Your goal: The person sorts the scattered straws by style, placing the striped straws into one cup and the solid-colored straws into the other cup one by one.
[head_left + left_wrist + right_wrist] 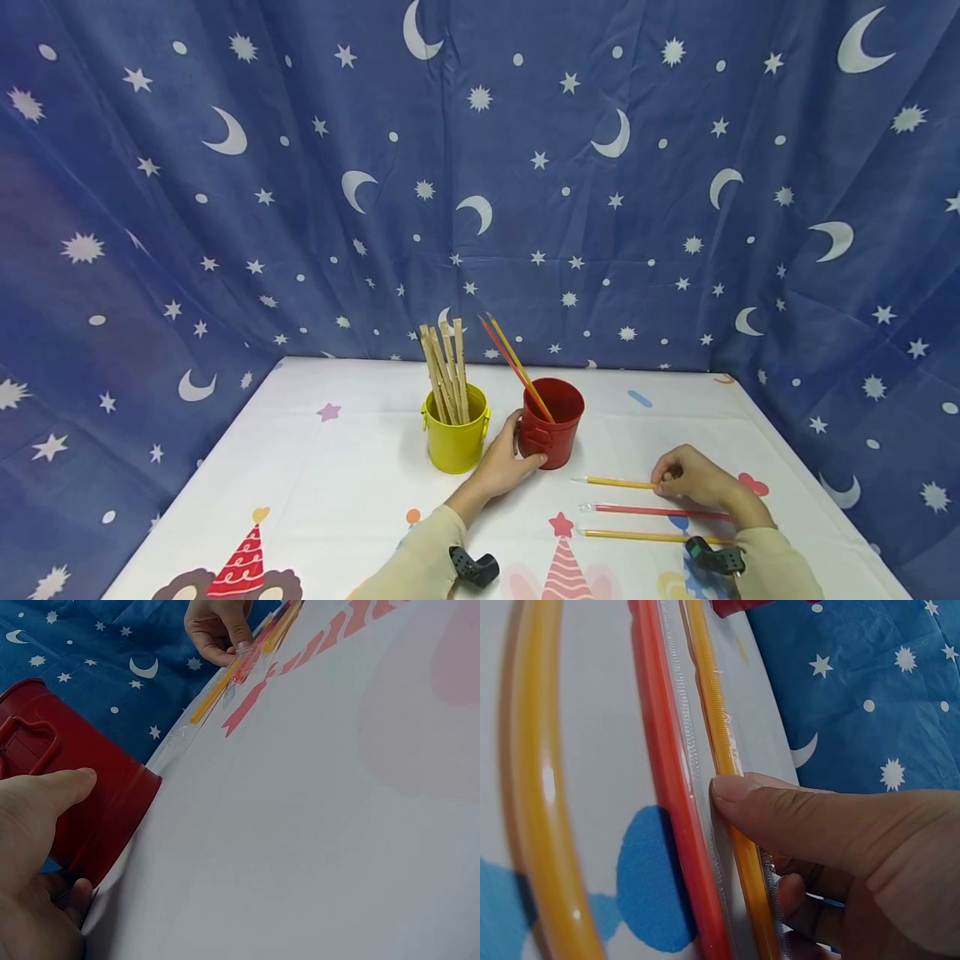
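Observation:
My left hand (501, 468) grips a small red metal bucket (551, 442) low on its side. Its thumb lies across the red wall in the left wrist view. A red straw and an orange straw, both thin, lean out of this bucket to the left. On the right, my right hand (693, 479) pinches an orange straw (618, 482) in clear wrapping between thumb and fingers, near the tabletop. Nearer to me lie a wrapped red straw (664, 735) and another orange straw (544, 772), roughly parallel to it.
Left of the red bucket stands a yellow bucket (456, 450) holding several flat wooden sticks (448, 375). A white cloth with printed figures covers the table (315, 467). Behind it hangs a blue curtain (480, 183) with moons and stars.

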Motion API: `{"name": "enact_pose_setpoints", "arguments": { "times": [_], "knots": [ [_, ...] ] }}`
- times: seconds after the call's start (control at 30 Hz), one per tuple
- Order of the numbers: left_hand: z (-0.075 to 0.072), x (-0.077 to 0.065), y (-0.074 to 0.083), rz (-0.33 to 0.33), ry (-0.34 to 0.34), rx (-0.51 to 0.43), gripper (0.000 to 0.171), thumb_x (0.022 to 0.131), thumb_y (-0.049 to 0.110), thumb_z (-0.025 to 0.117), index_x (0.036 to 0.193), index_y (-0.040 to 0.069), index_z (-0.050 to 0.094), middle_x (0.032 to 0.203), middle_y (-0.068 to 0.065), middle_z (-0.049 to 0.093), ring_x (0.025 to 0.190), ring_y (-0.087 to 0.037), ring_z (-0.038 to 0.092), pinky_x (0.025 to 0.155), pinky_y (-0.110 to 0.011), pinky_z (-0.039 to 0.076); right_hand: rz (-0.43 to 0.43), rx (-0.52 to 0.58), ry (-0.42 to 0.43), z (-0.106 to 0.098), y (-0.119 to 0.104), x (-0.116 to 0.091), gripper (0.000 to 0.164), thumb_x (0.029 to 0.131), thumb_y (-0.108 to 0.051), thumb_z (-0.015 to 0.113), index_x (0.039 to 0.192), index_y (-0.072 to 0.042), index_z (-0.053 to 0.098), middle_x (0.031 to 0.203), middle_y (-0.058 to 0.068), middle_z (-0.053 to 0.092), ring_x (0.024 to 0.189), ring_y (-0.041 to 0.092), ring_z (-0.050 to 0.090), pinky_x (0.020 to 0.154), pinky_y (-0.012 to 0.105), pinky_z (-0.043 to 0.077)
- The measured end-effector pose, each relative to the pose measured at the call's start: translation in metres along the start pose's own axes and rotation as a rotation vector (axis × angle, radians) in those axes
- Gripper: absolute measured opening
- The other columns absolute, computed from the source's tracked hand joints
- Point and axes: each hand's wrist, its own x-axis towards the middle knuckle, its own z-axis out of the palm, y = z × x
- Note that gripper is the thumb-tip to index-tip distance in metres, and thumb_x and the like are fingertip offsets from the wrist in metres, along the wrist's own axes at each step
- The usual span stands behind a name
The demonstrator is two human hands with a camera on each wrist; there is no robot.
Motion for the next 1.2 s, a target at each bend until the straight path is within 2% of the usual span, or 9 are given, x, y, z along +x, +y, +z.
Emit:
{"name": "enact_pose_setpoints", "arguments": {
  "times": [0.43, 0.53, 0.63, 0.77, 0.97, 1.03, 1.2],
  "knots": [
    [0.002, -0.001, -0.004, 0.004, 0.001, 0.011, 0.084, 0.089, 0.028, 0.075, 0.158, 0.013, 0.029, 0.156, -0.016, 0.047, 0.145, -0.034, 0.045, 0.12, -0.056, 0.038, 0.027, -0.01, 0.012, 0.001, 0.002, -0.001, 0.006, 0.085, -0.001, 0.076, 0.089, 0.003, 0.073, 0.071, 0.0, 0.051, 0.069, 0.011, 0.048, 0.057, 0.019, 0.04],
    [0.002, 0.0, -0.003, 0.013, 0.0, 0.01, 0.084, 0.089, 0.027, 0.074, 0.158, 0.013, 0.028, 0.157, -0.016, 0.046, 0.145, -0.034, 0.044, 0.12, -0.057, 0.038, -0.012, -0.011, 0.003, -0.003, 0.003, -0.002, 0.006, 0.086, -0.001, 0.075, 0.089, 0.003, 0.073, 0.071, -0.002, 0.051, 0.067, 0.008, 0.048, 0.057, 0.018, 0.041],
    [0.001, 0.0, -0.002, 0.016, 0.003, 0.011, 0.084, 0.089, 0.027, 0.074, 0.158, 0.012, 0.028, 0.157, -0.016, 0.046, 0.145, -0.034, 0.044, 0.119, -0.056, 0.039, -0.086, -0.026, 0.009, -0.01, 0.003, -0.004, 0.006, 0.087, -0.002, 0.074, 0.088, 0.004, 0.073, 0.071, -0.003, 0.051, 0.065, 0.003, 0.046, 0.057, 0.017, 0.04],
    [0.0, 0.0, -0.001, 0.008, 0.004, 0.011, 0.084, 0.089, 0.028, 0.074, 0.158, 0.013, 0.028, 0.156, -0.015, 0.046, 0.145, -0.033, 0.045, 0.119, -0.055, 0.039, -0.153, -0.066, 0.061, -0.021, -0.001, -0.01, 0.005, 0.087, -0.001, 0.072, 0.089, 0.004, 0.073, 0.074, -0.002, 0.054, 0.067, 0.001, 0.045, 0.057, 0.018, 0.038],
    [0.0, -0.001, -0.002, -0.003, 0.006, 0.011, 0.084, 0.089, 0.028, 0.074, 0.158, 0.013, 0.028, 0.157, -0.015, 0.046, 0.145, -0.033, 0.045, 0.12, -0.056, 0.038, -0.132, -0.021, 0.148, -0.03, -0.021, -0.014, 0.015, 0.091, -0.009, 0.072, 0.098, 0.004, 0.072, 0.082, 0.0, 0.059, 0.075, 0.003, 0.051, 0.064, 0.019, 0.048],
    [0.0, -0.001, -0.001, -0.005, 0.006, 0.012, 0.084, 0.089, 0.028, 0.074, 0.158, 0.013, 0.028, 0.157, -0.015, 0.046, 0.145, -0.033, 0.045, 0.12, -0.056, 0.038, -0.157, -0.007, 0.18, -0.031, -0.03, -0.015, 0.019, 0.092, -0.012, 0.072, 0.101, 0.004, 0.072, 0.082, -0.001, 0.059, 0.075, 0.004, 0.053, 0.065, 0.02, 0.05],
    [0.0, 0.0, -0.001, 0.0, 0.007, 0.01, 0.083, 0.089, 0.027, 0.074, 0.158, 0.013, 0.029, 0.157, -0.015, 0.046, 0.144, -0.033, 0.046, 0.12, -0.055, 0.039, -0.279, -0.012, 0.287, -0.031, -0.05, -0.017, 0.012, 0.094, -0.011, 0.071, 0.1, -0.002, 0.074, 0.081, -0.005, 0.063, 0.075, 0.005, 0.058, 0.064, 0.022, 0.051]
  ]
}}
